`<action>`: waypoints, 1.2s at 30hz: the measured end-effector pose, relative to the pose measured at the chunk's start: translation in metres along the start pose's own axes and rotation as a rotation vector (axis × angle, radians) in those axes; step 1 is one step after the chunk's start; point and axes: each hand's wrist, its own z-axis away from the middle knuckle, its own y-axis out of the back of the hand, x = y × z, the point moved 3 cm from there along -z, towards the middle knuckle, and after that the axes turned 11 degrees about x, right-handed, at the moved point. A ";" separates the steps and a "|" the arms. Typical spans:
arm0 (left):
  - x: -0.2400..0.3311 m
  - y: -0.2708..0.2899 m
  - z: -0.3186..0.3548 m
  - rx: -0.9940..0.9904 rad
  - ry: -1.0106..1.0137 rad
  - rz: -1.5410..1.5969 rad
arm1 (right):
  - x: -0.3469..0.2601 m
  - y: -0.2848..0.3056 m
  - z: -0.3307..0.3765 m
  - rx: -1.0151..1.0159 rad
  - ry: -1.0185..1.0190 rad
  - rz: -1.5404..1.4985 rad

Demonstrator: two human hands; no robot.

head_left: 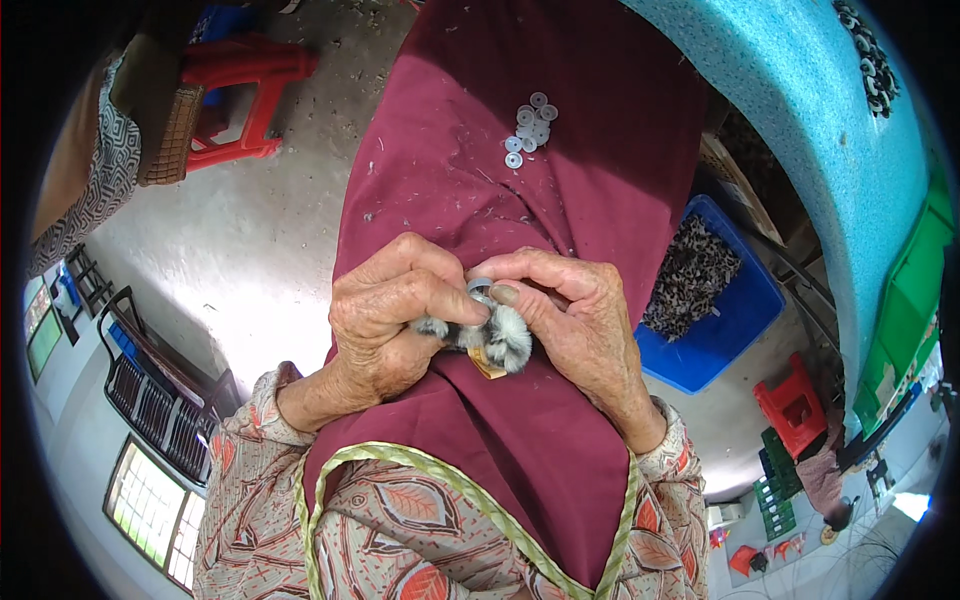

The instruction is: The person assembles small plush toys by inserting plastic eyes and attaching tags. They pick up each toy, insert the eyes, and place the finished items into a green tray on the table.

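My left hand and my right hand meet over my lap, both gripping a small fluffy grey-and-white pompom piece with a tan tag under it. A pale ring-shaped washer sits at my fingertips on top of the piece. Farther out on the maroon apron covering my legs lies a little pile of several pale washers.
A blue tub holding dark spotted pieces stands on the floor to my right, next to a turquoise wall. Red plastic stools stand at upper left and lower right. Another person's patterned sleeve shows at the left edge.
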 end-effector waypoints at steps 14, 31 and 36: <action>0.000 -0.008 -0.001 -0.024 0.089 -0.085 | 0.001 0.005 0.011 0.164 0.167 -0.036; -0.007 -0.014 -0.005 -0.148 0.361 -0.143 | 0.004 0.017 0.003 0.063 -0.073 0.081; -0.017 -0.015 -0.001 -0.198 0.472 -0.041 | 0.013 0.019 0.005 0.111 -0.051 0.126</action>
